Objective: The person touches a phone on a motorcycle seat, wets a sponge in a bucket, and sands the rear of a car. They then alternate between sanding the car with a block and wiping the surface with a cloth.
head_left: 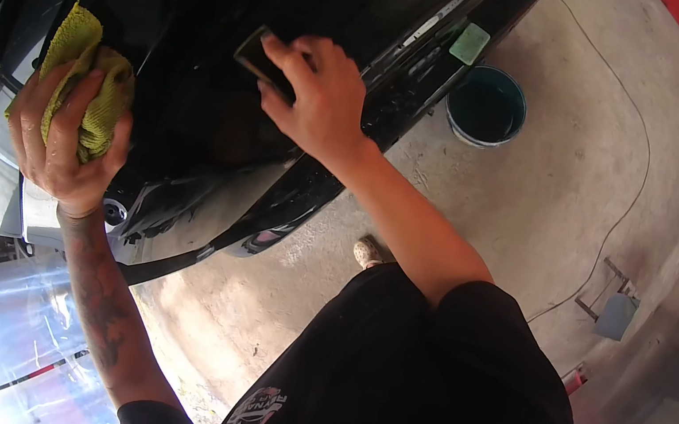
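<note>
My left hand [64, 139] is closed around a crumpled yellow-green cloth [73, 42], above the light-coloured area at the left end of a black car body [195, 53]. Between the thumb and fingers of my right hand [326, 102] is a dark, flat rectangular block [258, 62] with a lighter edge. It overlaps the glossy black panel, which reflects its surroundings. Wet-looking droplets show on the panel's lower edge. A pale green sponge [470, 43] rests on the car's trim, to the right of my right hand.
A bucket [470, 138] of dark liquid stands on the concrete floor [572, 161] beside the car. Along the floor runs a thin cord [647, 165], near a small grey object with a metal frame [616, 317]. Clear plastic sheeting [23, 330] hangs at lower left.
</note>
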`<state>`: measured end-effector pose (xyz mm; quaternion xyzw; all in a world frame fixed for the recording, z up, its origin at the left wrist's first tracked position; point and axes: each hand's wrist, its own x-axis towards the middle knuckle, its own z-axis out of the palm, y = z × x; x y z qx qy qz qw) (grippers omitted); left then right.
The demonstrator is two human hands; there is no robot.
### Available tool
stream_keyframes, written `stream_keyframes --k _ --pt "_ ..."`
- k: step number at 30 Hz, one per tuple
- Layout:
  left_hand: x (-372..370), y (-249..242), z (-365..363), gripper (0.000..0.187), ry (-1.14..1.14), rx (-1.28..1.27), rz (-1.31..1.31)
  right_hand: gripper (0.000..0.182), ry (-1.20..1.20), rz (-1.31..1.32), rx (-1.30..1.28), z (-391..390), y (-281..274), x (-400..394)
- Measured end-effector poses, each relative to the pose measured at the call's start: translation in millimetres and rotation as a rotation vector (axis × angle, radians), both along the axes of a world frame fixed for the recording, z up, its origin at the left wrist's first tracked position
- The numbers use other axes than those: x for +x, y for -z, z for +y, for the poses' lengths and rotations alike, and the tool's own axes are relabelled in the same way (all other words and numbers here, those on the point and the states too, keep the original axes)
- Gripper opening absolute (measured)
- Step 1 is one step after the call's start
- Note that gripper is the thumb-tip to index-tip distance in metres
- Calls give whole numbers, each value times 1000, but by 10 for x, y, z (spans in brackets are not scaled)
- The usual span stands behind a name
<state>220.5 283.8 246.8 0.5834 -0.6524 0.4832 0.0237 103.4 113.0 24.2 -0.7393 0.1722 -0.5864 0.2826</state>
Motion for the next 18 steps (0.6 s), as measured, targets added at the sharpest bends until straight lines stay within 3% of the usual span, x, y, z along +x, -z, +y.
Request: stream_keyframes --k 8,12,18 --pt "11 -4 12 38 1 10 -2 60 -49 18 19 133 31 -5" --pt "-4 -4 2 38 10 11 3 62 56 -50 7 -95 -56 88" --pt "6 -8 -4 38 7 13 -7 61 -24 -14 31 154 -24 27"
